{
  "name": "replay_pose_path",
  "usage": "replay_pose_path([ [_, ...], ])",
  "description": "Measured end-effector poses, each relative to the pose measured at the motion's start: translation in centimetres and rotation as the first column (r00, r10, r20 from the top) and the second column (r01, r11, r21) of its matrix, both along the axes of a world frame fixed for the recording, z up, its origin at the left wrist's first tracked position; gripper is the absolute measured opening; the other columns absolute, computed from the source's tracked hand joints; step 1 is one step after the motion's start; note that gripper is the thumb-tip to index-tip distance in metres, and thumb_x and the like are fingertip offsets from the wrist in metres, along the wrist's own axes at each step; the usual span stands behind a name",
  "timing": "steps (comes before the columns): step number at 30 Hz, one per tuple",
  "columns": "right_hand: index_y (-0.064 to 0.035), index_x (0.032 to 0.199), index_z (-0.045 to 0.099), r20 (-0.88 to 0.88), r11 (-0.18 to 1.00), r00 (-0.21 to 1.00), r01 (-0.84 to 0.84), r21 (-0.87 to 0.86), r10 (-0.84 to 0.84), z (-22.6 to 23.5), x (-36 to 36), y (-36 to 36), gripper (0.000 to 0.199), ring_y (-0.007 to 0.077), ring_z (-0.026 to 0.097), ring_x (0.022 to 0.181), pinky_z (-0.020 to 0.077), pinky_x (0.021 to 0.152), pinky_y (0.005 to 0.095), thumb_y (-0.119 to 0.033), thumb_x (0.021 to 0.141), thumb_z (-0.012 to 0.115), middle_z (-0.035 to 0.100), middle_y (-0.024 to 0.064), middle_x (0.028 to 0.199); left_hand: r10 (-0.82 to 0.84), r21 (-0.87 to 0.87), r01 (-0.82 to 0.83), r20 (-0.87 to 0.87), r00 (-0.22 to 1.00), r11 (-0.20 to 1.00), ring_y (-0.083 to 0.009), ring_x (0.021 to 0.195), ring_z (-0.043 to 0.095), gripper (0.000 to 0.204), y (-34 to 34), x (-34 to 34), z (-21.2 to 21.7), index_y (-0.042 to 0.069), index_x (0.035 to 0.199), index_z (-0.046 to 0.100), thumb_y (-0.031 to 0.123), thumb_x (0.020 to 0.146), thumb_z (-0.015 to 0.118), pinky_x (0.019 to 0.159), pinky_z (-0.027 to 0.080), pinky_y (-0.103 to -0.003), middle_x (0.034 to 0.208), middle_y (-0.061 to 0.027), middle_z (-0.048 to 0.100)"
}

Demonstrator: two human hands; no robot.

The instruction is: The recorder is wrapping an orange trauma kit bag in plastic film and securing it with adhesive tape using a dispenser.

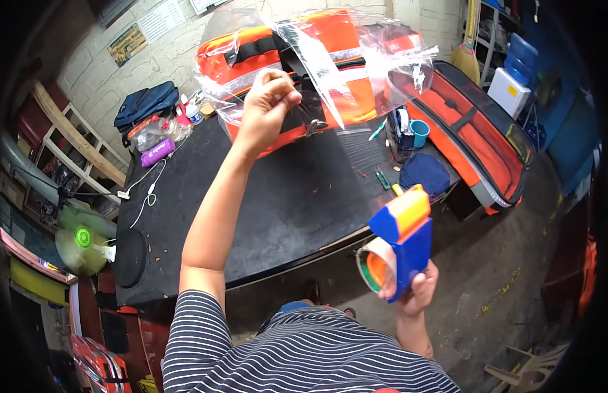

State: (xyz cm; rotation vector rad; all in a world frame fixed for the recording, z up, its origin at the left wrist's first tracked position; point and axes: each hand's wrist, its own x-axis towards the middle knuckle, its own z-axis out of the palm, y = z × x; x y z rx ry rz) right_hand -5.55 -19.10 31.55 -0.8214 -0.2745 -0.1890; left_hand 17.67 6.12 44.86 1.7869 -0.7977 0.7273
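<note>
Overhead, seen from the head camera, two bare hands work above a black table.

Left hand: the left hand is raised over the table, fingers pinched together on an edge of the clear plastic wrap.
Right hand: the right hand is held low and off the table's near edge, clamped around the handle of the tape dispenser.
Hands: well apart, left high and forward, right low and near the body.
Tape dispenser: blue body with an orange and yellow top; a roll of tape sits on its left side.
Orange bag: the orange bag with black straps lies at the far side of the black table, covered by the clear wrap.
Second bag: another orange and black bag leans off the table's right end.
On the table: a teal cup beside a dark blue cloth; a purple bottle and a navy backpack at the far left.
Floor left: a green fan.
</note>
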Motion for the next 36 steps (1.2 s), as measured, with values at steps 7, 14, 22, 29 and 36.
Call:
replay_pose_path([
  [7, 0.0141, 0.099, 0.051, 0.012, 0.998, 0.999, 0.05, -0.04, -0.05, 0.9, 0.0, -1.0, 0.057, 0.0199, 0.062, 0.049, 0.0549, 0.045, 0.0316, -0.038, 0.082, 0.068, 0.063, 0.0171, 0.066, 0.176, 0.462, -0.459, 0.533, 0.828, 0.759, -0.0314, 0.072, 0.061, 0.016, -0.8, 1.0, 0.4, 0.001, 0.093, 0.05, -0.005, 0.079, 0.053, 0.057, 0.05, -0.038, 0.084, -0.0115, 0.053],
  [14, 0.0136, 0.101, 0.051, 0.095, 0.992, 0.993, 0.085, -0.089, -0.077, 2.0, 0.2, -1.3, 0.057, 0.0177, 0.056, 0.043, 0.0493, 0.042, 0.0272, -0.041, 0.089, 0.06, 0.057, 0.0122, 0.055, -0.095, 0.724, -0.425, 0.555, 0.826, 0.543, -0.028, 0.069, 0.061, 0.032, 0.7, 0.7, 1.4, 0.02, 0.11, 0.053, 0.007, 0.08, 0.057, 0.057, 0.05, -0.038, 0.088, -0.0096, 0.047],
  [22, 0.014, 0.102, 0.053, 0.013, 0.997, 1.0, -0.017, -0.078, 0.018, 1.9, 0.4, -0.8, 0.052, 0.0175, 0.064, 0.055, 0.0552, 0.05, 0.0267, -0.033, 0.084, 0.065, 0.065, 0.0167, 0.077, 0.291, 0.604, -0.621, 0.558, 0.777, 0.5, -0.0337, 0.068, 0.061, 0.042, -0.2, 0.1, 1.3, 0.01, 0.119, 0.054, -0.001, 0.079, 0.05, 0.057, 0.051, -0.041, 0.091, -0.016, 0.051],
  [29, 0.0081, 0.1, 0.057, -0.109, 0.972, 0.992, -0.082, -0.219, 0.059, -1.7, 1.5, 1.5, 0.034, 0.0151, 0.064, 0.06, 0.054, 0.056, 0.0265, -0.022, 0.087, 0.062, 0.065, 0.0119, 0.077, 0.353, 0.346, -0.426, 0.255, 0.9, 0.836, -0.0262, 0.07, 0.061, 0.029, 1.1, 1.3, 1.9, 0.002, 0.098, 0.067, -0.008, 0.077, 0.05, 0.067, 0.048, -0.035, 0.077, -0.0151, 0.062],
  [36, 0.0112, 0.1, 0.056, -0.065, 0.959, 0.998, -0.027, -0.282, 0.009, -5.5, 2.1, 3.3, 0.043, 0.0167, 0.064, 0.057, 0.0541, 0.051, 0.0256, -0.028, 0.083, 0.064, 0.065, 0.0152, 0.078, 0.339, 0.195, -0.315, -0.105, 0.935, 0.929, -0.0055, 0.056, 0.05, 0.023, 2.5, 2.1, 2.6, -0.001, 0.099, 0.068, -0.004, 0.086, 0.05, 0.053, 0.042, -0.023, 0.064, -0.0026, 0.057],
])
